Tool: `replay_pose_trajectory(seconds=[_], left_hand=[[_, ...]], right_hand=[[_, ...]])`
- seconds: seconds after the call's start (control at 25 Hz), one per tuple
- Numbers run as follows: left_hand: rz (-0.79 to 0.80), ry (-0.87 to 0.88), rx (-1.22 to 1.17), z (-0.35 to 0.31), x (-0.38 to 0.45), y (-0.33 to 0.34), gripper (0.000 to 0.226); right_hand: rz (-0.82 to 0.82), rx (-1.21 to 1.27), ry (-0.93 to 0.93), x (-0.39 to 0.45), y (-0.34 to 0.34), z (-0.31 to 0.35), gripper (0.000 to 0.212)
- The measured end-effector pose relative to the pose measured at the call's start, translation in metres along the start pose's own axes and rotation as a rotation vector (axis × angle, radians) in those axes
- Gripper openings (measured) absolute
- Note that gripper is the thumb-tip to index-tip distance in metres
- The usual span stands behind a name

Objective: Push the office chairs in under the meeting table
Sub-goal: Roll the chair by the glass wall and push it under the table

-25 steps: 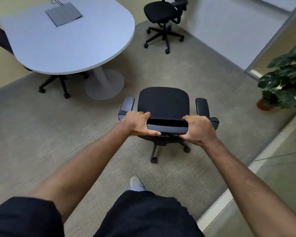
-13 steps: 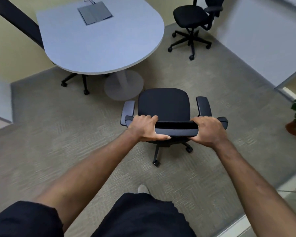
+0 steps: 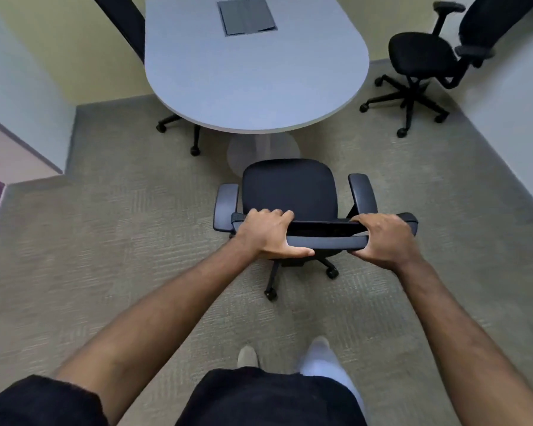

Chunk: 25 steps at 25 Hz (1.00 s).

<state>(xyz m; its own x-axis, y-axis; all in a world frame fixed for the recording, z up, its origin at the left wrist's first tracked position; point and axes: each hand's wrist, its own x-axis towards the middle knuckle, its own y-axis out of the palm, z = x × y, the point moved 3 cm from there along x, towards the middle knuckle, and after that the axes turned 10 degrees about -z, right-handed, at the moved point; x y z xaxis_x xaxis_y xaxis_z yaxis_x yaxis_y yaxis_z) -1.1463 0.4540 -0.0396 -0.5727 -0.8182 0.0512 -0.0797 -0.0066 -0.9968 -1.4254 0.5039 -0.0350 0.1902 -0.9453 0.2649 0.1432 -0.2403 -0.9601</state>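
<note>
A black office chair (image 3: 290, 186) with grey armrests stands on the carpet right in front of me, its seat facing the rounded end of the grey meeting table (image 3: 253, 81). My left hand (image 3: 266, 233) grips the left part of the chair's backrest top. My right hand (image 3: 385, 238) grips the right part. The seat's front edge is just short of the table's round pedestal base (image 3: 263, 149). A second chair (image 3: 179, 127) sits tucked under the table's left side, only its legs and castors showing. A third chair (image 3: 425, 63) stands apart at the back right.
A grey panel (image 3: 246, 16) is set in the table top. Walls close in at the left and at the right. Carpet runs on both sides of the chair I hold. My feet (image 3: 317, 352) show at the bottom.
The chair I hold has rolled forward and swung round to face the table's rounded end. The table now lies straight ahead and closer. The plant has left the view.
</note>
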Motion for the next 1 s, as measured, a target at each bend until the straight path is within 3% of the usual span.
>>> replay_pose_trajectory(seconds=[0.36, 0.56, 1.0], left_hand=[[-0.046, -0.204, 0.030, 0.002, 0.045, 0.001, 0.113], [-0.043, -0.311, 0.026, -0.001, 0.054, -0.001, 0.122], [-0.020, -0.313, 0.032, -0.003, 0.058, -0.004, 0.110]], right_hand=[[0.003, 0.067, -0.183, 0.083, 0.018, -0.050, 0.048], [-0.003, 0.056, -0.262, 0.106, 0.025, -0.063, 0.054], [0.093, 0.087, -0.270, 0.111, 0.018, -0.063, 0.079]])
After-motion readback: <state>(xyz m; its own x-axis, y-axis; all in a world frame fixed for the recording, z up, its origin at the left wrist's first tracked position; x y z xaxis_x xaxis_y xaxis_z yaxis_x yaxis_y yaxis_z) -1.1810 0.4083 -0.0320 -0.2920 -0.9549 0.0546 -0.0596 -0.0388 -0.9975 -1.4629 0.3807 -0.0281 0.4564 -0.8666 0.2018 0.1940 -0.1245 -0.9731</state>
